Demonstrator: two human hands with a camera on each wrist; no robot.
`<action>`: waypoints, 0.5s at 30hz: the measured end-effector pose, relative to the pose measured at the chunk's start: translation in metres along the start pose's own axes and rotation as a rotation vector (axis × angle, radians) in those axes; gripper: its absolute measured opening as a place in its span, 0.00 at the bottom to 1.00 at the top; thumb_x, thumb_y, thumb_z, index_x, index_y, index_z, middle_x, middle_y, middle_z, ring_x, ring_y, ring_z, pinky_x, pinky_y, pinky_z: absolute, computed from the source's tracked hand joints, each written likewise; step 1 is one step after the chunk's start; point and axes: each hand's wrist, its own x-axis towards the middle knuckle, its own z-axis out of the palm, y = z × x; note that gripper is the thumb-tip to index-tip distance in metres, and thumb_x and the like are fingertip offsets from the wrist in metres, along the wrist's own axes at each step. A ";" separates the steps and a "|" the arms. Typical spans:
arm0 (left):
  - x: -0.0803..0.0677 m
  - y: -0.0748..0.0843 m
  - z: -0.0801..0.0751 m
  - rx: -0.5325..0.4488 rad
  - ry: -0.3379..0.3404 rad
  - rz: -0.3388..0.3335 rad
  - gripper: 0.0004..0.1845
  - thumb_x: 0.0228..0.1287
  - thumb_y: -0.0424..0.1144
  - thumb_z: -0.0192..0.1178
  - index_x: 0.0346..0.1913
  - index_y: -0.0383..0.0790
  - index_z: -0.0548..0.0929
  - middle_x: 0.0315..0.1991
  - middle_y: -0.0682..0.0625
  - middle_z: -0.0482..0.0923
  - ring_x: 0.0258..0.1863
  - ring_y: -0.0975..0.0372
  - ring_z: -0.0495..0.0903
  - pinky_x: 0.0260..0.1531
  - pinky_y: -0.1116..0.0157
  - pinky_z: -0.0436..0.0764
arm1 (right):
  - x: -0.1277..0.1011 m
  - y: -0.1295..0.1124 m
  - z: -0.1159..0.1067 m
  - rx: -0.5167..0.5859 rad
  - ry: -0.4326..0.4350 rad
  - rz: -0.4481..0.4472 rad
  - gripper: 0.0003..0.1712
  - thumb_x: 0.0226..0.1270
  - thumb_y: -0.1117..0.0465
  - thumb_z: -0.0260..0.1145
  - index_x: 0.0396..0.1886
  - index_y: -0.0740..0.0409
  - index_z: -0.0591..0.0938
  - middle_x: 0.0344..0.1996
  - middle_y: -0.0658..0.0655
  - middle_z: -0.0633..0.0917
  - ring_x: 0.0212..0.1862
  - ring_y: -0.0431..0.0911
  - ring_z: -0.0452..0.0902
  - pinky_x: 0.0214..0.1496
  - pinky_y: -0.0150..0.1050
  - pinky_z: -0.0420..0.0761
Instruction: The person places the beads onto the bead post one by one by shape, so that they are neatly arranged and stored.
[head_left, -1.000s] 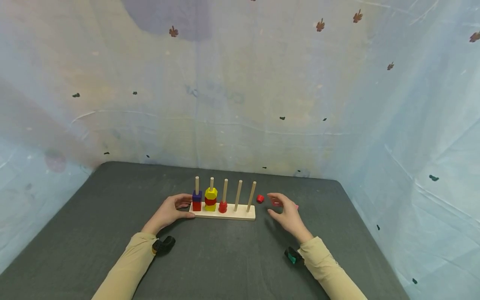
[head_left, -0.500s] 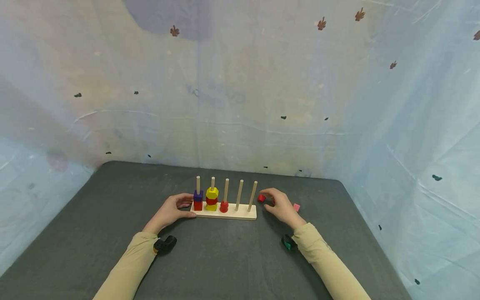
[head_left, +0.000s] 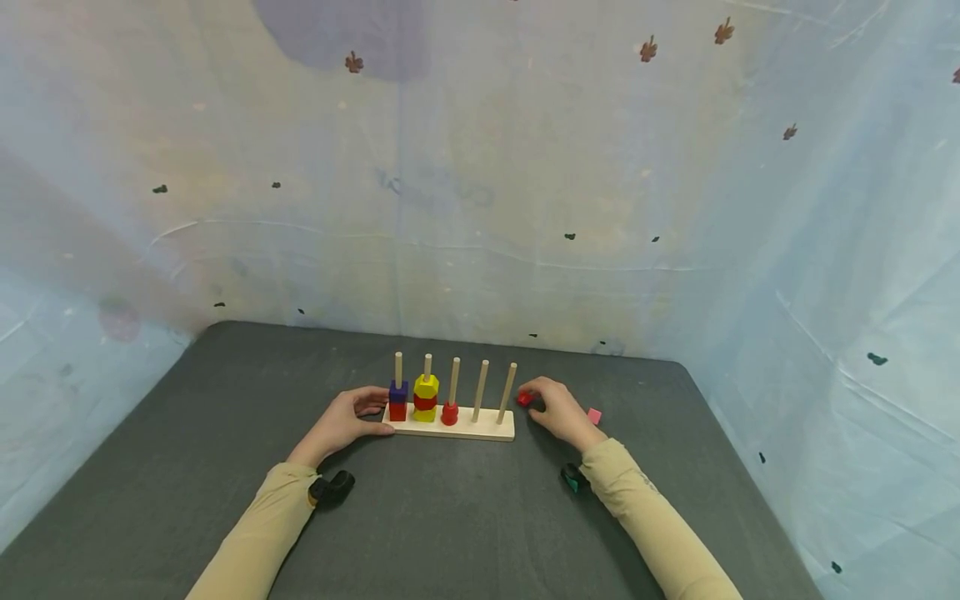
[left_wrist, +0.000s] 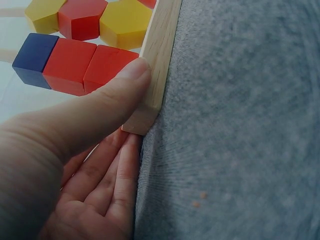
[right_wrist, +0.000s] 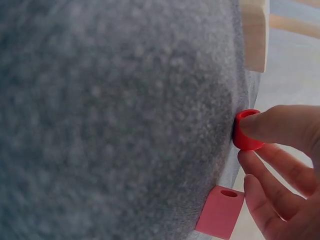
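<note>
Here, a wooden peg rack sits on the grey table; its three leftmost pegs carry red, blue and yellow blocks. At the rack's nine o'clock end, the left hand grips the base, thumb pressed on its front edge. At three o'clock, the right hand pinches a red ring on the table. A pink block lies just beside it.

A dark grey felt-covered bench carries the things; a wooden peg base lies near its middle; a small red ring rests on the felt just right of the base; a pink square block lies farther right, apart from it.
</note>
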 end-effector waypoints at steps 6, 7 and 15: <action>0.000 0.001 0.001 0.004 -0.001 -0.002 0.36 0.45 0.44 0.76 0.59 0.36 0.76 0.57 0.41 0.76 0.57 0.49 0.74 0.58 0.52 0.72 | 0.001 -0.001 0.001 -0.043 -0.015 0.014 0.21 0.54 0.73 0.71 0.50 0.60 0.82 0.44 0.56 0.81 0.44 0.47 0.78 0.46 0.44 0.80; 0.000 0.001 0.001 0.004 -0.001 -0.003 0.36 0.45 0.43 0.76 0.59 0.36 0.76 0.57 0.42 0.76 0.57 0.50 0.75 0.58 0.52 0.72 | 0.001 -0.001 0.002 -0.045 -0.015 0.011 0.21 0.54 0.73 0.72 0.49 0.60 0.82 0.43 0.56 0.81 0.43 0.47 0.78 0.45 0.44 0.80; 0.000 -0.001 0.000 0.001 0.001 -0.004 0.36 0.45 0.44 0.76 0.59 0.37 0.76 0.57 0.42 0.76 0.56 0.50 0.75 0.58 0.52 0.73 | 0.000 -0.001 0.003 -0.017 -0.024 0.005 0.17 0.53 0.73 0.72 0.45 0.61 0.83 0.39 0.54 0.81 0.39 0.44 0.78 0.40 0.41 0.80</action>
